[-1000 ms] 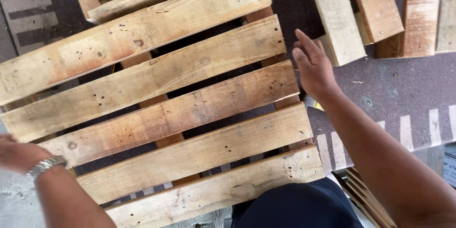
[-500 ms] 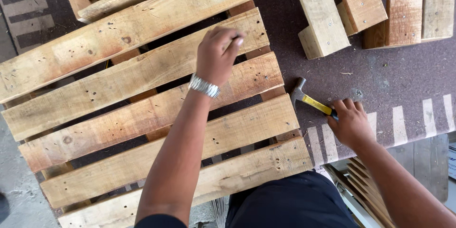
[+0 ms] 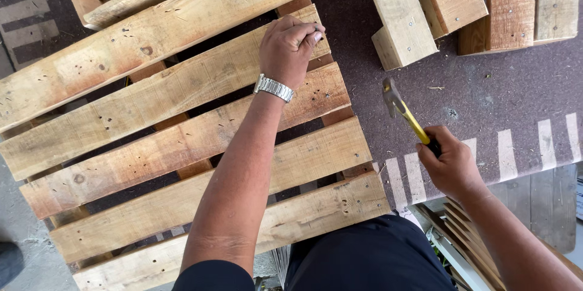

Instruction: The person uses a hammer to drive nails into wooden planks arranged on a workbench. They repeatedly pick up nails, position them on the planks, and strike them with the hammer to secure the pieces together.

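On the second slat from the far side of the wooden pallet point(image 3: 182, 139), near its right end, the left hand point(image 3: 285, 48) is resting with its fingers point(image 3: 306, 31) pinched shut around something small at the slat's edge; it looks like a nail, held upright to steady it, though it is too small to be sure. To the right, above the dark mat point(image 3: 498, 97), the right hand point(image 3: 452, 163) is gripping the yellow-handled hammer point(image 3: 404, 112) fully closed, low on the handle, head raised and angled toward the pallet. Loose wooden blocks point(image 3: 401, 18) are lying at the far right.

right hand point(image 3: 452, 163) lifted hammer point(image 3: 404, 111) (off mat)
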`<control>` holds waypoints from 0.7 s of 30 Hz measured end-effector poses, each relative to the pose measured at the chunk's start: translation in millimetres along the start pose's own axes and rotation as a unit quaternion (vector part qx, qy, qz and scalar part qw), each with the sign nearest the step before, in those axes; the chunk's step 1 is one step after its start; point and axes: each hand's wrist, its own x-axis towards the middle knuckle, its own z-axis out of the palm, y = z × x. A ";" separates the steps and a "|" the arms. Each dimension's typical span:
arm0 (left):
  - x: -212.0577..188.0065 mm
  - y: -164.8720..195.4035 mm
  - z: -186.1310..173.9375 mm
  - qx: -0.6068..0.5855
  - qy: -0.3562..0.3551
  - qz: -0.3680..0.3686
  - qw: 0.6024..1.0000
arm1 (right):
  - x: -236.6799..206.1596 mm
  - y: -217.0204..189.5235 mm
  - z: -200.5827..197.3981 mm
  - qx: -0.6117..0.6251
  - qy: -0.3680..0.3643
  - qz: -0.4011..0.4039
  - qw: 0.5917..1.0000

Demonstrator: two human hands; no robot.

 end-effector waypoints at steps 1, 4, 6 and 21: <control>0.3 -0.2 0.3 -0.001 0.005 0.005 1.000 | 1.2 -6.2 -2.1 -0.004 0.001 -0.009 1.000; -0.8 -1.6 -0.9 -0.020 0.002 -0.003 1.000 | 2.8 -23.8 -6.4 0.017 -0.007 -0.039 0.999; -2.7 -2.7 -2.9 -0.030 -0.003 0.004 1.000 | 2.1 -34.7 -8.6 0.039 -0.011 -0.059 0.997; -4.9 -8.9 -17.5 -0.048 -0.025 0.033 0.998 | 4.8 -137.5 -26.7 0.013 0.070 -0.296 0.953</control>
